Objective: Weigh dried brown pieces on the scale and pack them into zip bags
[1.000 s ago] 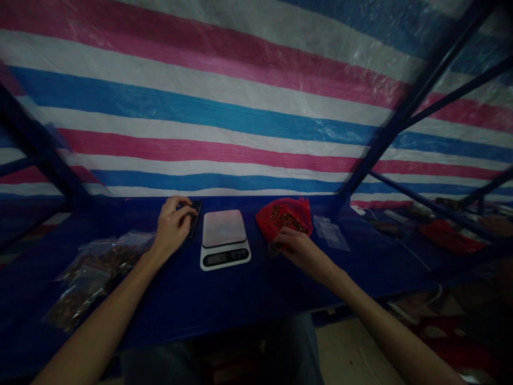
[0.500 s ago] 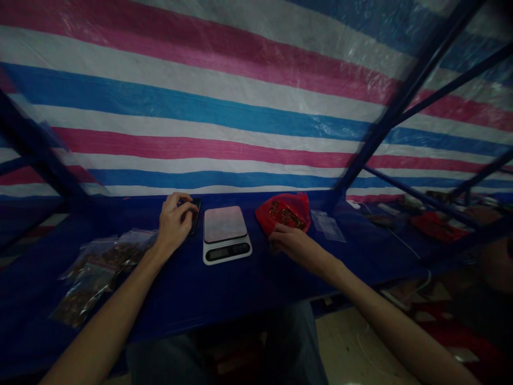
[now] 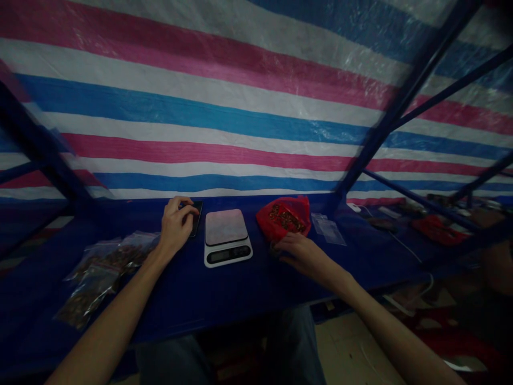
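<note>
A dark smartphone (image 3: pixel 196 219) lies on the blue table left of the kitchen scale. My left hand (image 3: pixel 176 222) rests over its left side, fingers bent and apart, index finger on or just above the screen. The white kitchen scale (image 3: pixel 226 227) stands between my hands with a bare weighing plate. To its right sits an open red plastic bag (image 3: pixel 268 220) holding small brown pieces. In front of that bag is my right hand (image 3: pixel 298 251), fingers closed together. A small dim thing shows at its fingertips, too blurred to name.
Several clear zip bags (image 3: pixel 96 275) filled with brown pieces lie at the left. Flat, clear zip bags (image 3: pixel 329 230) lie right of the red bag. Blue metal posts (image 3: pixel 360 155) frame the table against a striped sheet (image 3: pixel 224 128). A white cable (image 3: pixel 404 246) runs at the right.
My right hand has shifted slightly down and right, away from the mouth of the red bag. My left hand stays at the smartphone. The whole view has tilted slightly.
</note>
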The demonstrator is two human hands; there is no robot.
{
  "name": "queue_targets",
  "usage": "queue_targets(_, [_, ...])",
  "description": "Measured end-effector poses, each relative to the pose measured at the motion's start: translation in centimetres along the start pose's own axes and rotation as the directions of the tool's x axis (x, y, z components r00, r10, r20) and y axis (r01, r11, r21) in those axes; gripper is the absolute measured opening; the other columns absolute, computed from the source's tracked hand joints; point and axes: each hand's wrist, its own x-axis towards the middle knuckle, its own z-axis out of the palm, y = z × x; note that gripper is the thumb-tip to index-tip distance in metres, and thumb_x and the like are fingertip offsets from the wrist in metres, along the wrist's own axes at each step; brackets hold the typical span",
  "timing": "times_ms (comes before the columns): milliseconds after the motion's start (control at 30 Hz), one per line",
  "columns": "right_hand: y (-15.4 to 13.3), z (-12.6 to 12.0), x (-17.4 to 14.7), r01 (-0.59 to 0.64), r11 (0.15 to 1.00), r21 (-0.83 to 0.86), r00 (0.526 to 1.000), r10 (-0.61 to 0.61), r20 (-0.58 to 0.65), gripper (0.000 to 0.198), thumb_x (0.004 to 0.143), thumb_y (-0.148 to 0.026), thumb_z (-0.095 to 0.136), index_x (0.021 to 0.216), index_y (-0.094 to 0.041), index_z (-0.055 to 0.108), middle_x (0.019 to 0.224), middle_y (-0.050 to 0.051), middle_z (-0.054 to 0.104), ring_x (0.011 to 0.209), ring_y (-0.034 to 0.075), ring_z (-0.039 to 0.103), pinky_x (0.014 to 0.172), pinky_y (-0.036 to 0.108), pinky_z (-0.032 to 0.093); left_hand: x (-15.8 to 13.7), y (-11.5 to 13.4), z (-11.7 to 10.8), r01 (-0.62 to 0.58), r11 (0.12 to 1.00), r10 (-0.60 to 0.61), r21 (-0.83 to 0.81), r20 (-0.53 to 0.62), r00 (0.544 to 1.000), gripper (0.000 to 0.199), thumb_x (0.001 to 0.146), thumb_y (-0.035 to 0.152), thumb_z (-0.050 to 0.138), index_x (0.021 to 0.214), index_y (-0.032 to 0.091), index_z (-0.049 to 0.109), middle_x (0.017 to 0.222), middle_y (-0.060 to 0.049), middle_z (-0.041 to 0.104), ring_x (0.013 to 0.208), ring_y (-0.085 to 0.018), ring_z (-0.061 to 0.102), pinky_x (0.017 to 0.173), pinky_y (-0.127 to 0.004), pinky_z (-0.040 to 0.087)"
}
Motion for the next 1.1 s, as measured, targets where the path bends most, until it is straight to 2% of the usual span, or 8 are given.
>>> queue_targets(133, [-1.5, 2.1, 1.1, 0.086, 0.995, -0.053, 0.994, -0.089, -0.059, 0.015, 0.098, -0.014, 0.058, 0.103, -0.018, 0.071, 0.096, 0.007, 0.073, 0.093, 0.021, 0.065, 0.087, 0.034, 0.050, 0.0, -0.2, 0.0, -0.048, 0.999, 0.048, 0.017, 0.011, 0.999, 0.022, 0.085, 0.010, 0.051, 0.078, 0.020, 0.070, 0.105, -0.007, 0.060, 0.103, -0.026, 0.058, 0.086, -0.043, 0.048])
queue_targets(233, [-1.8, 1.5, 1.9, 0.152, 0.986, 0.062, 0.979, -0.142, -0.144, 0.015, 0.099, -0.018, 0.058, 0.102, -0.019, 0.072, 0.102, 0.006, 0.073, 0.096, 0.019, 0.066, 0.089, 0.029, 0.050, -0.1, -0.3, 0.0, -0.068, 0.997, 0.068, 0.032, 0.008, 0.998, 0.022, 0.086, 0.011, 0.052, 0.080, 0.021, 0.070, 0.106, -0.007, 0.059, 0.103, -0.026, 0.058, 0.086, -0.043, 0.048])
queue_targets(367, [2.3, -1.5, 3.3, -0.083, 0.984, 0.156, 0.953, 0.124, -0.277, 0.024, 0.094, -0.008, 0.055, 0.104, -0.017, 0.074, 0.104, 0.007, 0.075, 0.096, 0.017, 0.068, 0.088, 0.025, 0.049, -0.1, -0.4, 0.0, -0.061, 0.997, 0.060, 0.037, 0.020, 0.998, 0.022, 0.087, 0.011, 0.051, 0.080, 0.021, 0.070, 0.107, -0.007, 0.059, 0.104, -0.026, 0.058, 0.087, -0.043, 0.049])
queue_targets(467, [7.1, -2.3, 5.4, -0.337, 0.941, -0.033, 0.939, 0.333, -0.087, 0.027, 0.088, -0.004, 0.055, 0.098, -0.015, 0.077, 0.104, 0.010, 0.077, 0.099, 0.022, 0.070, 0.091, 0.028, 0.048, -0.1, -0.6, 0.1, -0.050, 0.998, 0.049, 0.047, 0.035, 0.998, 0.022, 0.088, 0.012, 0.051, 0.080, 0.021, 0.070, 0.107, -0.007, 0.059, 0.104, -0.025, 0.058, 0.087, -0.044, 0.049])
queue_targets(533, [9.3, -1.6, 7.3, -0.380, 0.916, -0.126, 0.923, 0.384, 0.005, 0.021, 0.090, -0.011, 0.057, 0.099, -0.013, 0.076, 0.107, 0.013, 0.076, 0.102, 0.024, 0.069, 0.091, 0.028, 0.048, -0.2, -0.7, 0.1, -0.046, 0.997, 0.043, 0.056, 0.046, 0.998, 0.022, 0.088, 0.012, 0.051, 0.079, 0.021, 0.069, 0.107, -0.007, 0.060, 0.104, -0.025, 0.058, 0.087, -0.044, 0.050])
queue_targets(667, [10.6, 1.3, 10.7, -0.398, 0.905, -0.154, 0.917, 0.399, -0.027, 0.028, 0.098, -0.024, 0.054, 0.115, -0.010, 0.071, 0.120, 0.019, 0.071, 0.109, 0.026, 0.067, 0.092, 0.030, 0.048, -0.2, -0.8, -0.1, -0.038, 0.997, 0.034, 0.060, 0.057, 0.998, 0.023, 0.088, 0.013, 0.049, 0.079, 0.021, 0.069, 0.107, -0.008, 0.060, 0.103, -0.025, 0.058, 0.087, -0.044, 0.050])
queue_targets(800, [10.6, 3.4, 11.9, -0.369, 0.915, -0.162, 0.930, 0.364, -0.059, 0.032, 0.100, -0.018, 0.048, 0.124, -0.008, 0.067, 0.130, 0.022, 0.065, 0.121, 0.028, 0.061, 0.101, 0.033, 0.045, 0.0, -0.9, -0.4, -0.010, 0.996, 0.006, 0.084, 0.048, 0.999, 0.023, 0.086, 0.013, 0.050, 0.078, 0.021, 0.069, 0.105, -0.007, 0.060, 0.102, -0.025, 0.058, 0.087, -0.044, 0.050])
queue_targets(1100, [11.2, 3.6, 11.8, -0.307, 0.938, -0.160, 0.951, 0.298, -0.079, 0.029, 0.096, -0.009, 0.046, 0.112, -0.009, 0.071, 0.117, 0.020, 0.071, 0.110, 0.027, 0.065, 0.096, 0.031, 0.045, 0.3, -0.3, -0.8, 0.011, 0.997, -0.013, 0.076, 0.024, 1.000, 0.023, 0.083, 0.008, 0.051, 0.078, 0.022, 0.070, 0.106, -0.006, 0.060, 0.104, -0.025, 0.058, 0.089, -0.045, 0.049])
